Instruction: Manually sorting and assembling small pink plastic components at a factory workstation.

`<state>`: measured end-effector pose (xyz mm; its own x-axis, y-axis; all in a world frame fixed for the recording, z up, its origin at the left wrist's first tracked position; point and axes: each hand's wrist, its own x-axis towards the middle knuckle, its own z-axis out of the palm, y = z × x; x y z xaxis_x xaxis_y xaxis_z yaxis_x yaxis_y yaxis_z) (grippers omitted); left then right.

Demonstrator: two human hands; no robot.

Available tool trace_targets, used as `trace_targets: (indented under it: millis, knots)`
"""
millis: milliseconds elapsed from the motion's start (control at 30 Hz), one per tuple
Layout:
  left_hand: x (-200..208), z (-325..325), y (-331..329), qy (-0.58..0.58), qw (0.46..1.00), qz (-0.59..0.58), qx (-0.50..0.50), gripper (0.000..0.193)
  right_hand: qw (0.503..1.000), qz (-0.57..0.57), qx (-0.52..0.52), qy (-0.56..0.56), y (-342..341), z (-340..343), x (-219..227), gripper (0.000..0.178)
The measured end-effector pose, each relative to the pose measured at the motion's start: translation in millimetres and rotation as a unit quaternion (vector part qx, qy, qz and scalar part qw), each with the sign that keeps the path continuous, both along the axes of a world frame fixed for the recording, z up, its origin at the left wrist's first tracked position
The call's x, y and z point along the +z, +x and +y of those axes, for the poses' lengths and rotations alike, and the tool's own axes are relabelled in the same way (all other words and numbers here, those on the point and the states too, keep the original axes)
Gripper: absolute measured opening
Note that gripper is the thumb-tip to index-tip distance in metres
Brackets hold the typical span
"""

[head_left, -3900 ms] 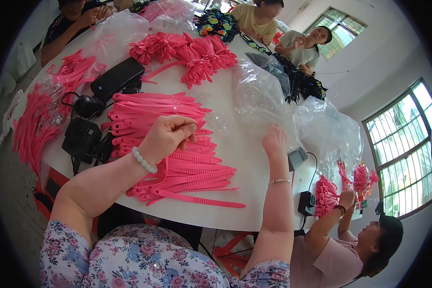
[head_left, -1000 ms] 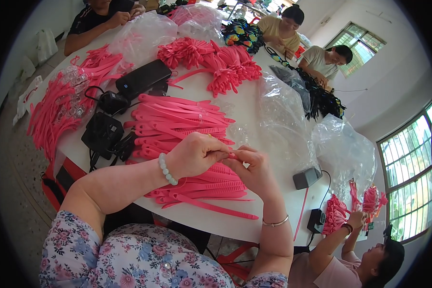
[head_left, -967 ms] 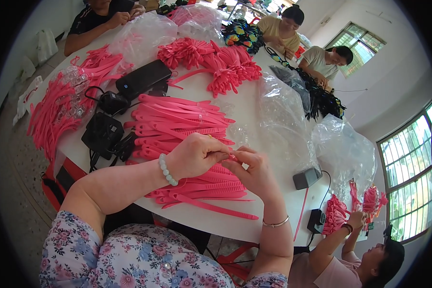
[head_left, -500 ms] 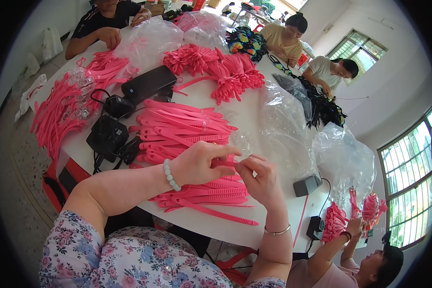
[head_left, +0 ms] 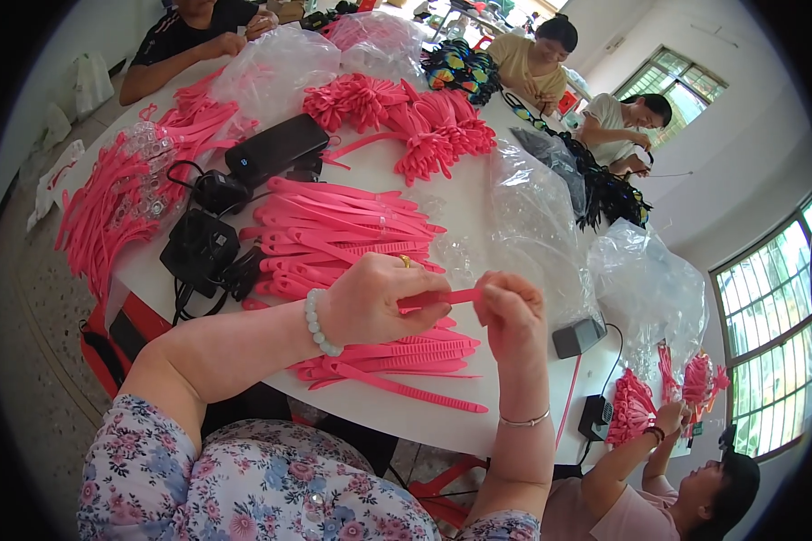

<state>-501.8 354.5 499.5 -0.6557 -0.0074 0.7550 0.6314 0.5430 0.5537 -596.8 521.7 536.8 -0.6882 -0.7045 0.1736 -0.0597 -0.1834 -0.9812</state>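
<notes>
Pinching one pink strap [head_left: 465, 296], your left hand [head_left: 386, 302] and right hand [head_left: 512, 314] are both clamped on it, a short bare stretch showing between them above the white table [head_left: 465, 429]. If your right pinch slips, the strap could spring back or drop among the look-alike ribbed straps [head_left: 397, 386] at seven o'clock. A careless leftward sweep might disorder the stacked pink straps [head_left: 334, 230] at ten. The clear plastic bag [head_left: 537, 239] at one o'clock could snag your right hand. Farther out, toward nine, the black power adapter [head_left: 200, 251] could tangle strays in its cable [head_left: 242, 273].
</notes>
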Motion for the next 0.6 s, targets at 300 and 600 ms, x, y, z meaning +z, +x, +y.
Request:
trace_targets:
  millis: [300, 600]
  knots:
    - [-2.7, -5.9, -1.2, 0.184, 0.961, -0.184, -0.090, 0.016, 0.993, -0.023, -0.092, -0.066, -35.8, 23.3, -1.2, 0.015]
    - [37.0, -16.5, 10.0, 0.229, 0.965, -0.118, -0.037, 0.015, 0.993, 0.112, -0.032, -0.010, -60.2, 47.7, -0.9, 0.023]
